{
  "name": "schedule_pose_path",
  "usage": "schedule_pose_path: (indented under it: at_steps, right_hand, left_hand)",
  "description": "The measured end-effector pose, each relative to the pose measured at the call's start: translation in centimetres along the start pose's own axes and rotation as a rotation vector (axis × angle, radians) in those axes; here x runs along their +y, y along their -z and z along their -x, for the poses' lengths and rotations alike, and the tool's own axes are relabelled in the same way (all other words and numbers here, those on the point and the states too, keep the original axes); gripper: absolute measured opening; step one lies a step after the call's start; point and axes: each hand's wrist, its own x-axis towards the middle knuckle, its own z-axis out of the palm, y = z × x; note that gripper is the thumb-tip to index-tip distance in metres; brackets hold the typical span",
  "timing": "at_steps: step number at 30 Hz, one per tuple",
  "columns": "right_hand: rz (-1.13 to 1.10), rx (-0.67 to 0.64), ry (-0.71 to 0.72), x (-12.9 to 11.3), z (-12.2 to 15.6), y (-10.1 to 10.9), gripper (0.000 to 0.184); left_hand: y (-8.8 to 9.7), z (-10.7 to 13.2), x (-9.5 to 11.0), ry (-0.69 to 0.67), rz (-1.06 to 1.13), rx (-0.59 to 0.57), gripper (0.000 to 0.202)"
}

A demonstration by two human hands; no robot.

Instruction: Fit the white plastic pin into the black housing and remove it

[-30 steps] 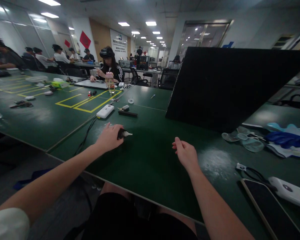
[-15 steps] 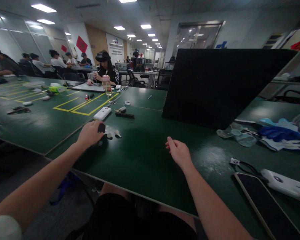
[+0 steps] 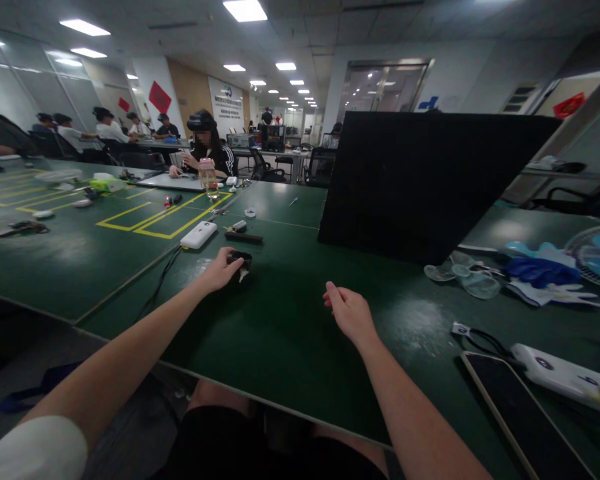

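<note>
My left hand (image 3: 223,272) grips a small black, hollow-looking object (image 3: 241,257) low over the green table (image 3: 285,320), with the thumb along its near side. A small whitish piece (image 3: 243,274) shows just below that object; I cannot tell whether it is touched or held. Apart from it, to the right, my right hand (image 3: 350,310) hovers over or rests on the table, fingers curled in and thumb on top. Nothing shows in that hand.
Beyond my left hand lie a white power bank (image 3: 199,235) and a dark bar (image 3: 243,237). A large black panel (image 3: 420,187) stands at the back. To the right are gloves (image 3: 543,272), a phone (image 3: 523,413) and another white power bank (image 3: 563,373). A person (image 3: 205,150) sits across.
My left hand has moved right with the black object, to the whitish piece, and the loose pieces beside it are no longer plainly visible. My right hand keeps its curled pose.
</note>
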Motion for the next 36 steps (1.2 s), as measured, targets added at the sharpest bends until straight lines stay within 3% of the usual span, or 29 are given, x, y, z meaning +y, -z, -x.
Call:
schedule_pose_path:
  at_steps: [4, 10, 15, 22, 30, 33, 36]
  right_hand:
    - [0.013, 0.007, -0.004, 0.2, -0.1, 0.0, 0.059]
    - [0.002, -0.014, 0.014, 0.1, -0.2, -0.7, 0.059]
    - [-0.007, -0.007, 0.024, 0.2, -0.3, -0.7, 0.059]
    - [0.011, 0.051, 0.009, -0.3, -0.1, -0.1, 0.06]
    - [-0.071, 0.374, 0.007, 0.9, -1.3, 0.6, 0.061]
    - [-0.189, 0.439, -0.023, 2.3, -2.2, 0.7, 0.065]
    - [-0.193, 0.413, -0.001, 2.7, -2.4, 0.6, 0.069]
  left_hand:
    - [-0.4, 2.6, 0.5, -0.124, -0.141, -0.191, 0.058]
    - [-1.5, 6.1, 1.3, -0.148, -0.185, -0.17, 0.057]
    - [-4.2, 5.8, 4.4, -0.18, -0.174, -0.168, 0.052]
    - [-8.3, 5.6, 8.9, -0.375, -0.262, -0.324, 0.05]
    - [-14.2, 6.9, 14.0, -0.494, -0.222, -0.457, 0.053]
    - [-14.9, 7.1, 14.7, -0.531, -0.198, -0.482, 0.051]
    - [-13.8, 7.1, 14.0, -0.603, -0.07, -0.374, 0.048]
